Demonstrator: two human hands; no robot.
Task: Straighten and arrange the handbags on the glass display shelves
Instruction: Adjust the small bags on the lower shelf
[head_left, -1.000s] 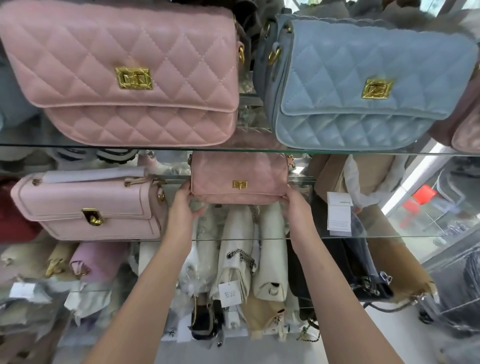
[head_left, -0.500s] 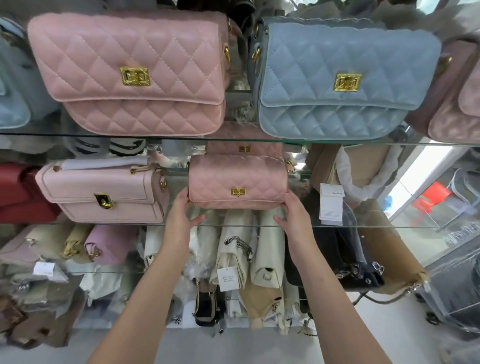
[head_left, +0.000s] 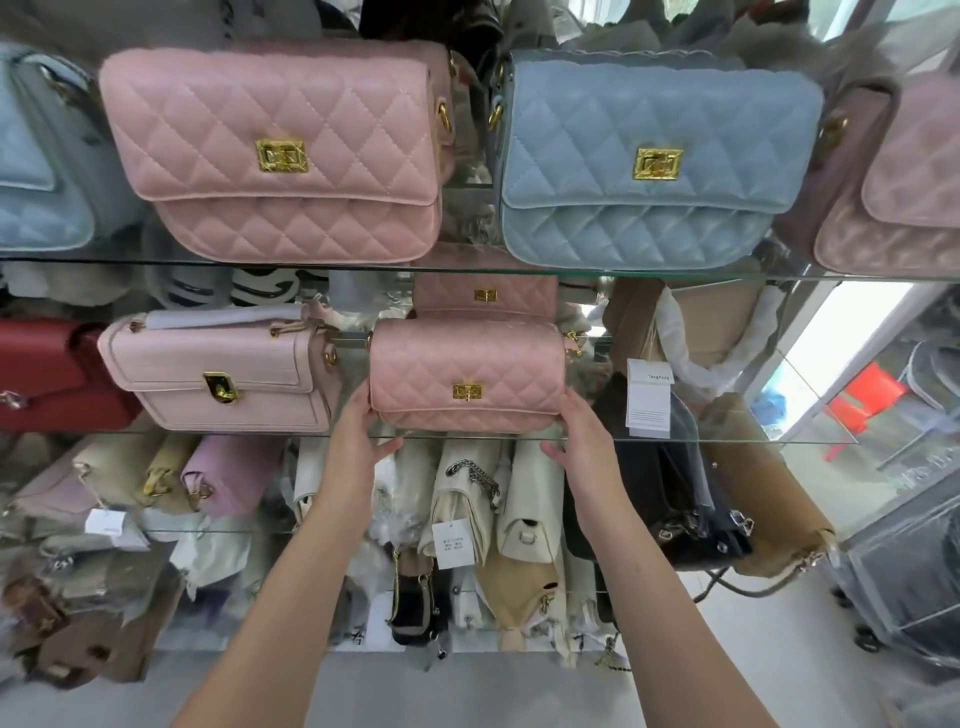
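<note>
A small pink quilted handbag (head_left: 467, 374) with a gold clasp stands on the middle glass shelf (head_left: 727, 441) near its front edge. My left hand (head_left: 361, 436) holds its left end and my right hand (head_left: 582, 441) holds its right end, thumbs under the bag's base. A similar small pink bag (head_left: 485, 296) sits behind it. To its left stands a pale pink flap bag (head_left: 218, 369). On the top shelf (head_left: 467, 268) stand a large pink quilted bag (head_left: 280, 150) and a large blue quilted bag (head_left: 654, 156).
A red bag (head_left: 47, 374) sits at the far left of the middle shelf. A tan bag with a paper tag (head_left: 649, 400) stands at its right. Lower shelves hold several cream, lilac, black and tan bags. A red chair (head_left: 862, 400) shows beyond the glass.
The small pink bag has come forward to the front edge of the middle shelf between both hands. The view has tilted up a little.
</note>
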